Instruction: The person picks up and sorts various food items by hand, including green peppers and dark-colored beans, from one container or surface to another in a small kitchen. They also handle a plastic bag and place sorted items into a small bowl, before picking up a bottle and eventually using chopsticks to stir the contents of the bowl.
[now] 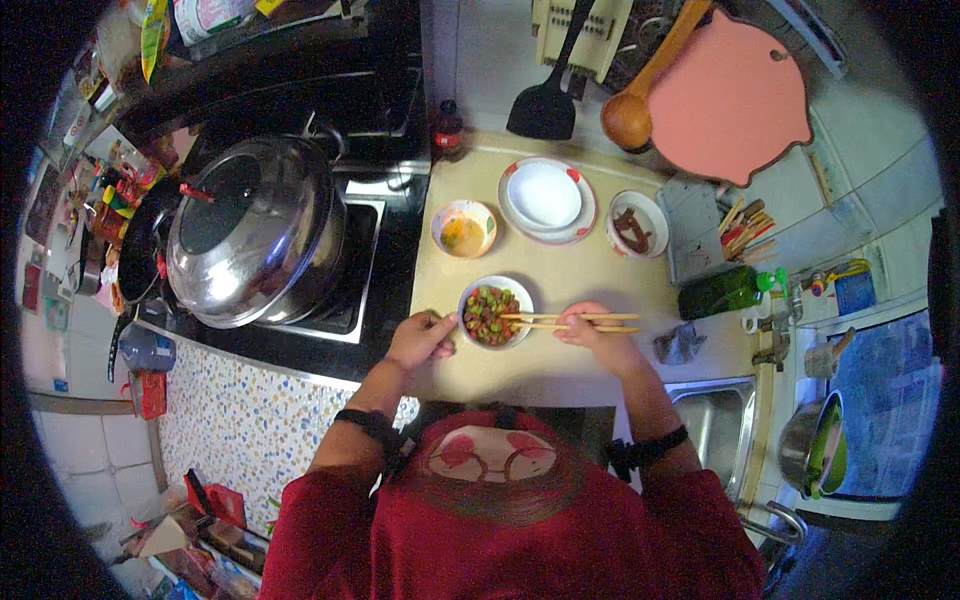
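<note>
A white bowl (528, 298) of chopped green and red pieces mixed with brown bits (490, 315) stands on the counter in front of me. My left hand (424, 339) steadies this bowl from the left, the thumb at its rim and the other fingers curled below. From the right, my right hand (592, 336) grips a pair of wooden chopsticks (544, 316), whose tips reach into the chopped food. Behind the bowl are a smaller bowl of yellowish liquid (463, 234), stacked white dishes (545, 193) and a bowl with dark brown strips (634, 231).
On the left, a large lidded steel pot (255, 232) sits on the black stove (382, 292). A dark bottle (448, 129) stands by the wall. A black spatula (544, 112), a wooden ladle (630, 116) and a pink cutting board (731, 97) hang behind. The sink (720, 427) lies to the right.
</note>
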`<state>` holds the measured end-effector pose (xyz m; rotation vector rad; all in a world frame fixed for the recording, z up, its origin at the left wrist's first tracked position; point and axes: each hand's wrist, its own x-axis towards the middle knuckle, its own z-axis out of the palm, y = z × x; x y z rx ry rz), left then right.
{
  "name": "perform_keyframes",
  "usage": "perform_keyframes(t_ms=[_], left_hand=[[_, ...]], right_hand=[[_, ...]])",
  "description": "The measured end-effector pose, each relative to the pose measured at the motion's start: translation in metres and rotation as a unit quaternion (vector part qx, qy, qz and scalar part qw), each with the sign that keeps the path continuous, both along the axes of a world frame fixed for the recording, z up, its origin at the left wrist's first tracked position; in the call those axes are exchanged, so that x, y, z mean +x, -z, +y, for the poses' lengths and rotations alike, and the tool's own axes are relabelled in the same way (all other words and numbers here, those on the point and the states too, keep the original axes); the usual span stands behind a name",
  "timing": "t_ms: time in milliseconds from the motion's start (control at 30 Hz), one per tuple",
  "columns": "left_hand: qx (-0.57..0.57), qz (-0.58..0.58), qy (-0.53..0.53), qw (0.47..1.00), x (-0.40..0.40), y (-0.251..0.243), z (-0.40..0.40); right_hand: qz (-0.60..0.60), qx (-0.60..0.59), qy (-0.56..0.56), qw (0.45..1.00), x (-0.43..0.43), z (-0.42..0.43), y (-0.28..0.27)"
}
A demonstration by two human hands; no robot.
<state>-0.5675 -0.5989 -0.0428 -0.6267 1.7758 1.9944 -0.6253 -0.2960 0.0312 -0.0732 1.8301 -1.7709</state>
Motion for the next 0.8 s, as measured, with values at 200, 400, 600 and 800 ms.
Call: perform_keyframes(t_ms=[200,400,600,800], left_hand=[[-0.004,-0.016,0.008,1.000,0.000,0.001,0.000],[-0.024,-0.021,0.021,0.999,-0.001,0.001,-0.002],[-0.030,-0.017,0.022,0.999,-0.002,-0.003,0.000],[-0.026,-0.020,0.017,0.999,-0.001,-0.004,0.000]], right_hand=[[0.031,0.050,0.004,0.998,0.005,0.014,-0.035],[0.083,0.114,-0.044,0.989,0.005,0.007,-0.059],[0.074,0.023,0.012,0.997,0.010,0.001,-0.037],[0.053,0.049,0.012,0.997,0.016,0.012,-0.024]])
